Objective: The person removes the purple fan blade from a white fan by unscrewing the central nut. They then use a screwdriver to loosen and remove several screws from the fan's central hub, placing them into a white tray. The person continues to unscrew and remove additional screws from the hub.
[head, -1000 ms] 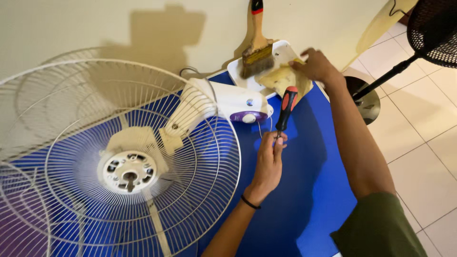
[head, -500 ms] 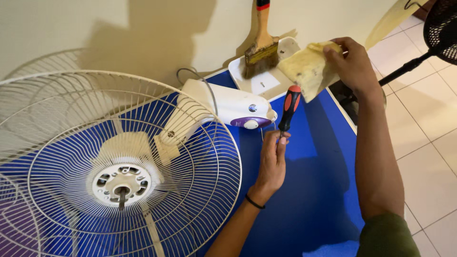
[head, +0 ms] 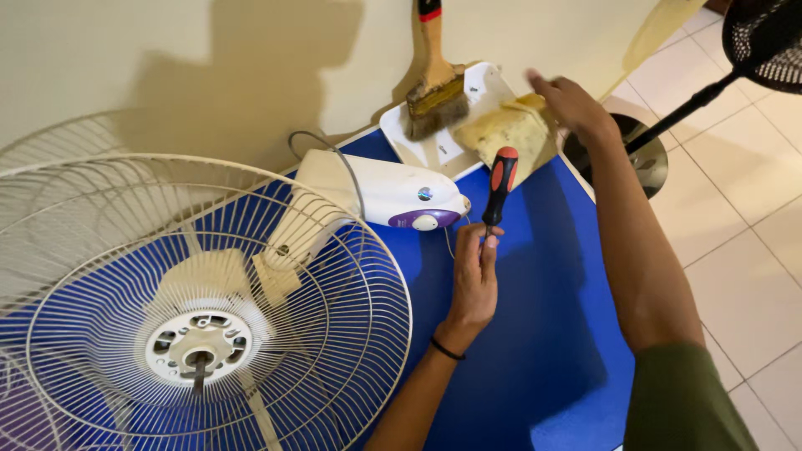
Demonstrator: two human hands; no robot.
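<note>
From the head camera, we see the left hand (head: 474, 280) with its fingers pinched together on the thin shaft of a screwdriver (head: 499, 185), whose red-and-black handle stands upright just above the fingertips. Just left of those fingers lies the white fan housing (head: 380, 192) with its purple knob, joined to the white wire fan guard (head: 200, 317) that spreads well to the left. Everything rests on a blue table (head: 535, 334). Up and to the right of the left hand, the right hand (head: 572, 104) lies on a yellowed cloth (head: 505, 129); we cannot tell whether its fingers are closed on it. Just left of that hand, a worn paintbrush (head: 436, 88) leans over a white tray (head: 430, 146). Beyond the right hand's fingers stands a black floor fan (head: 764, 42) on the tiled floor (head: 752, 192).
</note>
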